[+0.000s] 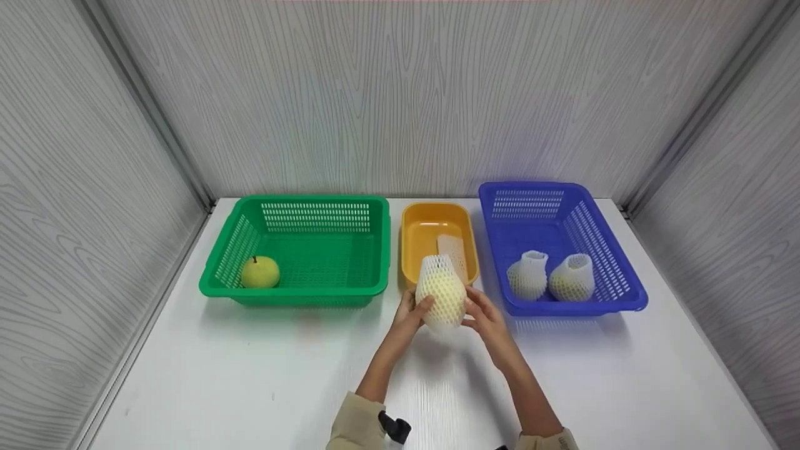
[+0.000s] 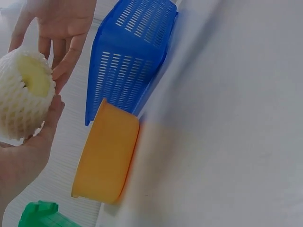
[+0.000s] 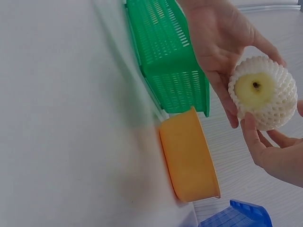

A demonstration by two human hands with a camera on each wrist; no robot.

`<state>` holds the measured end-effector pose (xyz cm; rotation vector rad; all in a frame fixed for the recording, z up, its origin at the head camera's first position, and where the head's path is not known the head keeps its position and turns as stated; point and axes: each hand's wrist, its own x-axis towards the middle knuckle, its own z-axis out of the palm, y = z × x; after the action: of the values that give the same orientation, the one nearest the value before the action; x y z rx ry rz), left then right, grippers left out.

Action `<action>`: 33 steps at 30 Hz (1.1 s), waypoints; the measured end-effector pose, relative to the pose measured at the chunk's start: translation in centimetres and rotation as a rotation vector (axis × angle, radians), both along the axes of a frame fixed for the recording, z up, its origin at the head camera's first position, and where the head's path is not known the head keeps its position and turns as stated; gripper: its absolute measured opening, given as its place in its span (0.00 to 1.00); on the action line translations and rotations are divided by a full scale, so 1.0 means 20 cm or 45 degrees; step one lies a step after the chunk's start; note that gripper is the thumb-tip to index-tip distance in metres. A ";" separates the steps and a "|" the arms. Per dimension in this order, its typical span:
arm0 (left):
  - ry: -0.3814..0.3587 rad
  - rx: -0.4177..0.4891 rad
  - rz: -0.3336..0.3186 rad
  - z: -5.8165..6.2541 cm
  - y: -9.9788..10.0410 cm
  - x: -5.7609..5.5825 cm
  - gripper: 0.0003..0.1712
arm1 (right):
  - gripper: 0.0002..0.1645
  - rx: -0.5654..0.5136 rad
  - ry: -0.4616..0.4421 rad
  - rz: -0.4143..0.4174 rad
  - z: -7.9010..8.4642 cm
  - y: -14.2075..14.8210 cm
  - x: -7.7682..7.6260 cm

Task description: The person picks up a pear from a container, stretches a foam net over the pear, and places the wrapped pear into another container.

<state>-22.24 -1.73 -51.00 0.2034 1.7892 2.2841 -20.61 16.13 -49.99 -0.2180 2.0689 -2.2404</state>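
Both hands hold a pale yellow pear [image 1: 442, 300] in a white foam net sleeve, raised in front of the orange bin [image 1: 409, 250]. My left hand [image 1: 407, 317] grips its left side, thumb on the near face. On the right side, the fingers and thumb of my right hand [image 1: 490, 322] curl about the sleeve. The pear's bare end with a dark dimple [image 3: 256, 85] shows through the sleeve's open bottom in the right wrist view. Above the fruit, the sleeve's narrow top [image 1: 435, 264] overlaps the bin in the head view.
A bare yellow pear [image 1: 260, 272] sits in the green basket [image 1: 294, 292] at left. The blue basket [image 1: 572, 307] at right holds two sleeved pears, one left [image 1: 528, 278] and one right [image 1: 572, 279]. A flat white foam net [image 1: 452, 250] lies in the orange bin.
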 end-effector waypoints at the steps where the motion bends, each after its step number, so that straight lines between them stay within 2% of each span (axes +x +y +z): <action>1: -0.010 -0.027 0.011 0.03 -0.01 0.01 0.35 | 0.29 -0.017 -0.004 -0.001 0.00 0.00 0.00; 4: -0.030 -0.090 0.025 0.08 -0.03 0.03 0.29 | 0.26 -0.035 -0.019 -0.005 0.00 0.00 0.00; 7: -0.109 -0.067 0.008 0.03 -0.03 0.00 0.24 | 0.24 -0.016 -0.034 -0.010 0.00 0.01 0.00; 11: -0.161 -0.031 -0.038 -0.06 -0.02 -0.04 0.30 | 0.23 -0.008 -0.056 -0.034 -0.01 0.01 0.00; 13: -0.159 -0.034 -0.060 -0.07 -0.01 -0.05 0.35 | 0.23 -0.019 -0.062 -0.044 -0.01 0.01 0.00; 27: -0.196 -0.026 -0.082 -0.08 -0.01 -0.05 0.41 | 0.17 -0.066 -0.063 -0.056 -0.03 0.01 0.00; 33: -0.164 -0.014 -0.027 -0.09 -0.01 -0.05 0.35 | 0.18 0.001 -0.098 -0.078 -0.02 0.01 0.00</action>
<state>-23.18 -1.95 -52.72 0.0710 1.7269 2.2185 -20.68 16.37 -50.36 -0.0680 2.0647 -2.2440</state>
